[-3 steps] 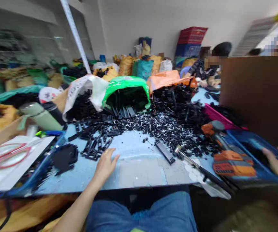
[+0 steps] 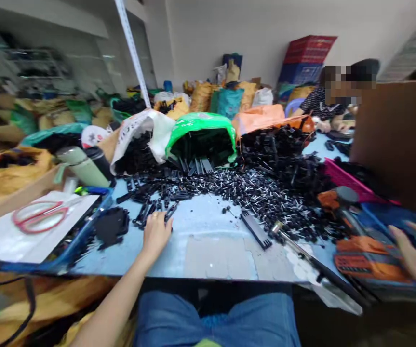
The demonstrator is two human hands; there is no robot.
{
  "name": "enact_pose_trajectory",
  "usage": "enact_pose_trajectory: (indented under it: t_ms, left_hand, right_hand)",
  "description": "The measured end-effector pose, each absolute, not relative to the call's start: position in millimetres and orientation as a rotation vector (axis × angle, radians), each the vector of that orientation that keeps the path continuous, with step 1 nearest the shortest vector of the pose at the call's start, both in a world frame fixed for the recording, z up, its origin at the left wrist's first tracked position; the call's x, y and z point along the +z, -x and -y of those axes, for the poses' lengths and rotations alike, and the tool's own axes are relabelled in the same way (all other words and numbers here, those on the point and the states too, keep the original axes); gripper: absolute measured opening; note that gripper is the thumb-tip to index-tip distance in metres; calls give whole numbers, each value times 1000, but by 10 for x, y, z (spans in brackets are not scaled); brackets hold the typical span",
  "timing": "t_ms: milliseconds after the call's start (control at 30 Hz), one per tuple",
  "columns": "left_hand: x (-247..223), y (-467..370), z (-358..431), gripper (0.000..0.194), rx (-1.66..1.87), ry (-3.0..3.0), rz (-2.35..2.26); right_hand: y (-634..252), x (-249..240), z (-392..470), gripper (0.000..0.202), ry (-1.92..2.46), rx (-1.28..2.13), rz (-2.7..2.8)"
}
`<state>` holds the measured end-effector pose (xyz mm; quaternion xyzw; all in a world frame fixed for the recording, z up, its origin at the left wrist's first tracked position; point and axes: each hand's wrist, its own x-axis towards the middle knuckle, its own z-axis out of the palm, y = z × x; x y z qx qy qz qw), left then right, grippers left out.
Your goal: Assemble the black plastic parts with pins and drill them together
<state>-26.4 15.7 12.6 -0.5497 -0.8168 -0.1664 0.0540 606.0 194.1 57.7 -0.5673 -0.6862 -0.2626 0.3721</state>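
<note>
My left hand [image 2: 157, 233] rests at the near edge of a row of black plastic parts [image 2: 144, 212], thumb apart from the fingers. Its fingertips touch or nearly touch these parts, and no held part shows. At the far right my right hand [image 2: 415, 255] curls thumb and fingers around something dark by the blue bin [image 2: 374, 214]; blur hides what it is. A grey-black comb-ended strip [image 2: 256, 230] lies on the light blue table [image 2: 204, 217] between the hands. Behind it spreads a heap of small black pieces with silvery pins [image 2: 261, 197].
White [image 2: 135, 127], green [image 2: 202, 120] and orange [image 2: 261, 115] sacks spill black parts. An orange-grey tool [image 2: 372, 260] and a metal-tipped rod [image 2: 301, 255] lie right. Red-handled scissors [image 2: 41, 217] and a green bottle [image 2: 83, 166] stand left. A co-worker [image 2: 323, 103] sits beyond a brown panel [image 2: 395, 130].
My left hand has moved forward onto the black parts. The view has swung left, so the scene has shifted right. My right hand still curls by the blue bin.
</note>
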Motion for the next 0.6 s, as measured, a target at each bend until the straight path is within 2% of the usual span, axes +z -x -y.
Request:
enact_pose_trajectory:
  t_ms: [200,267,333,400,467,600]
  left_hand:
    - [321,171,-445,21,-370,1753,2554]
    - [353,-72,-369,21,-403,1908,2487]
    - [382,-335,-202,24,-466,2149,2372]
    - [424,-547,-15,34,-721,2477,2150]
    - [476,-671,127,34,-1000,2595,2106]
    - [547,-722,239,25,-1468,2557,2291]
  right_hand:
    - [-3777,612,-1401,29,1049,111,1993]
    - [-3099,607,-1192,32,1048,548,1997]
    - [-2630,577,-1042,36,983,1130,2085]
    - [-2372,537,-944,39,868,1586,2135]
    - [-2276,504,-873,43,815,1783,2139]
    - [-2300,484,-746,46,859,1849,2076]
